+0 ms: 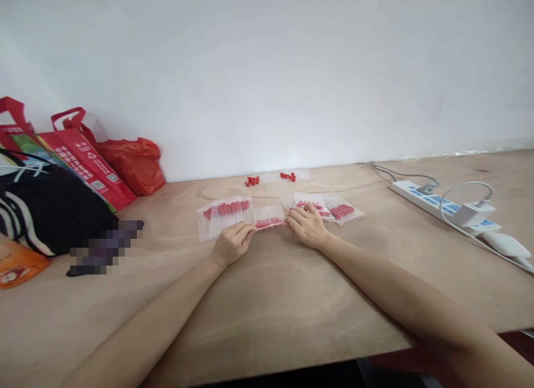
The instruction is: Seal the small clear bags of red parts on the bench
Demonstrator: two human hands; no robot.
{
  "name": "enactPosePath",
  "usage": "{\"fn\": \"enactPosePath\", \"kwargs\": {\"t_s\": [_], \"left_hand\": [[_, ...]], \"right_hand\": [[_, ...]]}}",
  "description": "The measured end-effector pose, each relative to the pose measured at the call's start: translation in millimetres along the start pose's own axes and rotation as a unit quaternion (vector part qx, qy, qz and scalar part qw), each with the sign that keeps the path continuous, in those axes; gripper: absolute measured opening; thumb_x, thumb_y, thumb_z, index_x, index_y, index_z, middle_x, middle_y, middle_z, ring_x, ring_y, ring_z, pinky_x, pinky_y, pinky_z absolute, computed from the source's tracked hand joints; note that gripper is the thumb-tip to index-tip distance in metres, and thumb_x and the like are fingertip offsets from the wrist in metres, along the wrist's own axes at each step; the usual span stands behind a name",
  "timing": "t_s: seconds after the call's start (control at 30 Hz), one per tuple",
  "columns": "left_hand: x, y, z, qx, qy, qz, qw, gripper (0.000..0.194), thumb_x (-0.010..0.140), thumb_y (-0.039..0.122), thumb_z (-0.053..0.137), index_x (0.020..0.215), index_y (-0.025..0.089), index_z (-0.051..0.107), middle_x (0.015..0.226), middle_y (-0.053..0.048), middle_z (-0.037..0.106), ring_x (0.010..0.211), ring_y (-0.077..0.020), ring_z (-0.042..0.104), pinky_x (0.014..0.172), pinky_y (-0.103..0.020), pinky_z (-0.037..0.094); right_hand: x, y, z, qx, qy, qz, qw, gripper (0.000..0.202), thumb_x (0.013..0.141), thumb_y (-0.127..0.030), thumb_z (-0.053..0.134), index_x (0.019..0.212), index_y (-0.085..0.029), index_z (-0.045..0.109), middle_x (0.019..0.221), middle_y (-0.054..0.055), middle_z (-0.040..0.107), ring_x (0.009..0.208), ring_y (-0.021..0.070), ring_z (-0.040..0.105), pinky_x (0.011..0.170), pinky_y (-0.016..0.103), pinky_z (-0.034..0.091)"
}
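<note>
Between my hands, a small clear plastic bag (269, 214) with red pieces lies low over the table. My left hand (233, 243) pinches its near left corner. My right hand (307, 226) is closed at its near right edge, its fingertips partly hidden. Just left of it is a clear bag (225, 221) with a row of red pieces, partly behind my left hand. To the right, more clear bags (342, 209) holding red pieces overlap in a fan, and my right hand covers part of them. What the red pieces are is too small to tell.
Near the wall, loose red pieces (252, 181) lie by flat clear bags (271, 177). A white power strip (421, 197) with plugs and cables stands at the right. Shopping bags (89, 165), a red plastic bag (133, 165) and a black bag (54, 204) crowd the left side.
</note>
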State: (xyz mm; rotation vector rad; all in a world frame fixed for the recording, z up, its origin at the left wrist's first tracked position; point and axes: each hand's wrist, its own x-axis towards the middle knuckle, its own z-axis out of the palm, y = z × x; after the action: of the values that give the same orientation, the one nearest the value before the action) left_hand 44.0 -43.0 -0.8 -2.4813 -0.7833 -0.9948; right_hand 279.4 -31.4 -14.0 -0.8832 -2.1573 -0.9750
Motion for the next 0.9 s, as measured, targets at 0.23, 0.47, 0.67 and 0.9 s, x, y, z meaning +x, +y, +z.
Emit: {"fn": "enactPosePath", "kwargs": {"t_s": [0.23, 0.47, 0.67, 0.9], "left_hand": [[-1.1, -11.0, -0.3, -0.031, -0.07, -0.077, 0.994, 0.014, 0.08, 0.02, 0.042, 0.086, 0.015, 0.053, 0.085, -0.006, 0.058, 0.08, -0.0143, 0.055, 0.072, -0.027, 0.047], [11.2, 4.0, 10.4, 0.042, -0.155, -0.083, 0.984, 0.03, 0.082, 0.025, 0.038, 0.109, 0.02, 0.049, 0.111, -0.008, 0.052, 0.1, -0.0192, 0.05, 0.083, -0.033, 0.045], [28.6, 3.6, 32.6, -0.006, -0.228, -0.096, 0.969, 0.033, 0.083, 0.017, 0.032, 0.112, 0.022, 0.048, 0.11, -0.005, 0.054, 0.099, -0.0169, 0.051, 0.079, -0.03, 0.046], [44.0, 1.2, 53.6, -0.091, -0.208, -0.092, 0.97, 0.033, 0.085, 0.02, 0.029, 0.108, 0.018, 0.053, 0.111, -0.008, 0.054, 0.102, -0.0164, 0.05, 0.087, -0.03, 0.041]], "right_hand": [[-11.7, 19.2, -7.4, 0.052, -0.011, 0.124, 0.991, 0.029, 0.081, -0.039, 0.041, 0.065, -0.017, 0.052, 0.065, 0.002, 0.056, 0.069, 0.0126, 0.045, 0.068, 0.03, 0.023], [-47.9, 89.7, -19.2, -0.044, -0.197, 0.53, 0.824, 0.044, 0.071, -0.053, 0.044, 0.091, -0.015, 0.056, 0.095, 0.014, 0.055, 0.091, 0.028, 0.047, 0.072, 0.039, 0.031], [-65.7, 127.4, -19.7, 0.094, -0.384, 0.607, 0.689, 0.056, 0.054, -0.059, 0.057, 0.083, -0.012, 0.058, 0.082, 0.012, 0.06, 0.076, 0.0228, 0.056, 0.056, 0.027, 0.038], [-67.3, 135.3, -21.1, 0.152, -0.372, 0.644, 0.651, 0.028, 0.057, -0.042, 0.062, 0.055, -0.015, 0.056, 0.056, 0.006, 0.058, 0.056, 0.0177, 0.056, 0.046, 0.025, 0.038]]}}
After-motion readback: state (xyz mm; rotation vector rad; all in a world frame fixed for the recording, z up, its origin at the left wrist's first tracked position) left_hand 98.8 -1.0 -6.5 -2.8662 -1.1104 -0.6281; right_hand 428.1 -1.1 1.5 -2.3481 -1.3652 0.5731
